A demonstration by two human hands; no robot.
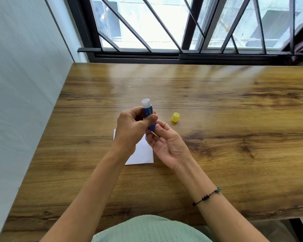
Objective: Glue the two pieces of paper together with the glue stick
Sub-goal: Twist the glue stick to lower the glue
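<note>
**Uncapped glue stick held in both hands above the paper**

The left hand (131,130) is curled around the blue barrel of the glue stick (148,111), thumb pressed across its front, fingers wrapped behind. The right hand (166,145) lies palm-up just beside it, its fingertips pinching the lower end of the same tube. The glue stick is a smooth plastic cylinder, blue with a thin yellow-green stripe down its label, and its open white collar tilts up and away from the person. It is held in the air above the table (234,137).

Beneath the hands lies the white paper (143,154), flat and matte, with straight edges and a square near corner; the wrists cover much of it, so I cannot tell whether it is one sheet or two. To the right of the glue stick, apart from it, the yellow cap (175,117) stands on the table, a small translucent rounded cup. The table has a glossy wood-grain surface with dark streaks. A thin black beaded bracelet (206,196) circles the right wrist.
</note>
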